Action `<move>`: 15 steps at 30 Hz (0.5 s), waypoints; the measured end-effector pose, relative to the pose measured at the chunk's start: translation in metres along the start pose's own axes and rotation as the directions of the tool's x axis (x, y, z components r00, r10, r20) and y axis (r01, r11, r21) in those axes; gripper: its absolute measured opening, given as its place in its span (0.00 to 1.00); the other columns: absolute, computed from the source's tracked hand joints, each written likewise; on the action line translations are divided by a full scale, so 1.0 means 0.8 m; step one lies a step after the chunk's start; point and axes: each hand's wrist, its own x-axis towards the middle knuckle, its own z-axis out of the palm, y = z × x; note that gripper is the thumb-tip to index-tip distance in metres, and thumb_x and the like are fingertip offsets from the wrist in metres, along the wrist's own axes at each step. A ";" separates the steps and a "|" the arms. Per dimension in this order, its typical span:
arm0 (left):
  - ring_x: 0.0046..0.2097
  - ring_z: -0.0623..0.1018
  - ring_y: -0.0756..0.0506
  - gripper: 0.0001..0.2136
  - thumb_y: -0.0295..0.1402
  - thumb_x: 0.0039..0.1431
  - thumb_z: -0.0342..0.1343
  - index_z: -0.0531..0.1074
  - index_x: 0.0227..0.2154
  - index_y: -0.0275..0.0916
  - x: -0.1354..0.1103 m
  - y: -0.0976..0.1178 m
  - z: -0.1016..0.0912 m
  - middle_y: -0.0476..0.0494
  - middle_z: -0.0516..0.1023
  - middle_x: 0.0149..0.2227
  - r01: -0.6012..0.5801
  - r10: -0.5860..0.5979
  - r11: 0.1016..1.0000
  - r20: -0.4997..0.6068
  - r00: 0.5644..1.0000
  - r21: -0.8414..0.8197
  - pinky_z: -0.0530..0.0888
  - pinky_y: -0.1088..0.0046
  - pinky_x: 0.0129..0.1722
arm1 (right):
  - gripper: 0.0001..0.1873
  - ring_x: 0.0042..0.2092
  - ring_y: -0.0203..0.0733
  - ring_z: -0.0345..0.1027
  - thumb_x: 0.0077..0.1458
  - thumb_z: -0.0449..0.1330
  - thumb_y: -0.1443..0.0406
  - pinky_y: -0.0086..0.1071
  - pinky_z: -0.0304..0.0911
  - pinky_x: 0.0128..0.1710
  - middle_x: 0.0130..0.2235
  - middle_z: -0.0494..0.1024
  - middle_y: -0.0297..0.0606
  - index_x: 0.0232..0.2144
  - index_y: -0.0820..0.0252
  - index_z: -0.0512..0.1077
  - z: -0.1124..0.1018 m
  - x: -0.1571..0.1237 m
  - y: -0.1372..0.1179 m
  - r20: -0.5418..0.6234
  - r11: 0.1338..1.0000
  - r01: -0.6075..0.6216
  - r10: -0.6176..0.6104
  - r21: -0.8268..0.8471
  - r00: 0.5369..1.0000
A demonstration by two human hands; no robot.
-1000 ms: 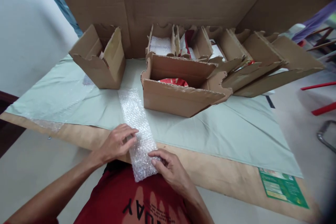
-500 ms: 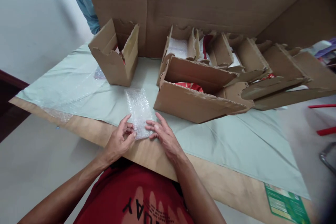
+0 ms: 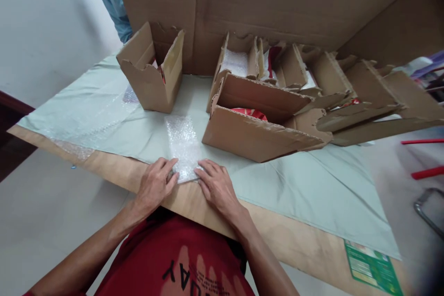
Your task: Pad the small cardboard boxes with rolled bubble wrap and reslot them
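A flat, narrow piece of bubble wrap (image 3: 182,141) lies on the pale green cloth, its near end at the wooden edge of the table. My left hand (image 3: 157,179) has its fingers curled, with thumb and forefinger on the left edge of the near end. Opposite it, my right hand (image 3: 215,180) pinches the right edge with bent fingers. Whether anything is wrapped inside the bubble wrap, I cannot tell.
An open cardboard box (image 3: 152,78) stands behind on the left; a longer cardboard bin (image 3: 256,136) holds something red on the right. Several more bins form a row beyond it. Loose bubble wrap (image 3: 74,148) lies left. A green printed sheet (image 3: 373,266) is near the front right.
My hands have come down from a looser, spread pose onto both edges of the bubble wrap. Their fingers are now more bent. The bubble wrap has hardly moved.
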 end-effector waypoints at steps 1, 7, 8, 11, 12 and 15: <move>0.39 0.78 0.43 0.14 0.33 0.67 0.53 0.73 0.53 0.39 -0.001 0.002 -0.001 0.41 0.75 0.41 -0.014 0.013 1.000 -0.036 0.999 -0.016 0.77 0.65 0.41 | 0.15 0.61 0.56 0.67 0.65 0.56 0.71 0.50 0.66 0.52 0.58 0.77 0.49 0.49 0.57 0.78 0.003 0.001 0.002 0.001 0.999 0.016 -0.016 -0.050 1.000; 0.54 0.75 0.36 0.15 0.34 0.63 0.61 0.74 0.51 0.40 -0.013 0.018 -0.014 0.34 0.74 0.54 -0.227 0.222 0.968 -0.054 0.974 -0.110 0.74 0.54 0.54 | 0.13 0.52 0.49 0.72 0.67 0.55 0.70 0.44 0.64 0.50 0.47 0.83 0.44 0.45 0.56 0.79 0.005 -0.008 -0.004 -0.072 1.000 0.005 -0.004 0.018 0.997; 0.54 0.75 0.37 0.12 0.32 0.63 0.60 0.75 0.49 0.40 -0.016 0.020 -0.014 0.36 0.77 0.52 -0.249 0.247 0.959 -0.030 0.968 -0.133 0.73 0.55 0.54 | 0.13 0.50 0.48 0.73 0.67 0.55 0.69 0.44 0.64 0.50 0.45 0.83 0.43 0.45 0.56 0.79 0.002 -0.011 -0.008 -0.068 0.999 -0.001 0.005 0.054 0.998; 0.46 0.79 0.42 0.08 0.25 0.64 0.56 0.76 0.43 0.40 -0.023 0.021 -0.011 0.42 0.81 0.41 -0.229 0.230 0.937 -0.028 0.973 -0.263 0.75 0.61 0.49 | 0.12 0.44 0.47 0.74 0.68 0.55 0.66 0.43 0.64 0.48 0.39 0.84 0.41 0.42 0.56 0.79 -0.009 -0.019 -0.019 -0.029 0.987 -0.033 0.038 0.154 0.999; 0.44 0.79 0.43 0.08 0.25 0.64 0.55 0.76 0.42 0.40 -0.024 0.022 -0.009 0.43 0.82 0.39 -0.187 0.188 0.931 -0.030 0.982 -0.313 0.76 0.63 0.47 | 0.11 0.42 0.46 0.74 0.68 0.55 0.65 0.42 0.64 0.48 0.39 0.84 0.40 0.42 0.57 0.79 -0.013 -0.020 -0.021 -0.021 0.980 -0.051 0.056 0.191 0.998; 0.42 0.81 0.44 0.09 0.30 0.64 0.56 0.76 0.45 0.38 -0.026 0.021 -0.009 0.41 0.83 0.41 0.007 0.004 0.909 0.025 1.000 -0.417 0.78 0.68 0.42 | 0.12 0.42 0.45 0.74 0.65 0.61 0.61 0.40 0.65 0.47 0.41 0.83 0.40 0.48 0.58 0.77 -0.020 -0.019 -0.020 -0.009 0.947 -0.113 0.121 0.302 0.993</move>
